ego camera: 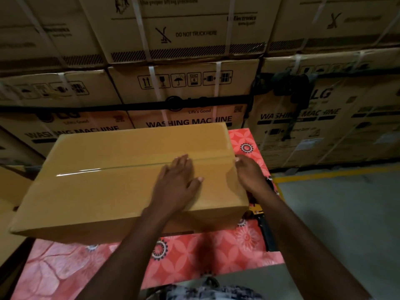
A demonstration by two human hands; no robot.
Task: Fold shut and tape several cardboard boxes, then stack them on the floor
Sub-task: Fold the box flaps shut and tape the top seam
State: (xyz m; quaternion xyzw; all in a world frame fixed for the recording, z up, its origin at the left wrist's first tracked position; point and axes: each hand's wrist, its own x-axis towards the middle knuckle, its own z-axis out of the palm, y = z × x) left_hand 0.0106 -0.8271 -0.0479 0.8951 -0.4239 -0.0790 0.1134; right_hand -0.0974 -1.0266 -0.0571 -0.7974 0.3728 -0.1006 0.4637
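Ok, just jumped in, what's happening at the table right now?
A person is sealing a cardboard box on the red patterned table. Clear tape already runs along its top seam. The left hand lies flat on the lid by the seam. The right hand is at the box's right edge where the seam ends, fingers mostly hidden. A yellow and black tool lies beside the box.

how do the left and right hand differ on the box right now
Pose: the left hand lies flat with straight fingers; the right hand has its fingers bent.
Place: the left hand rests on top of the box, by the taped seam; the right hand sits at the box's right end, where the seam stops. Whether it pinches or only presses is unclear.
Both touch the same box near the seam.
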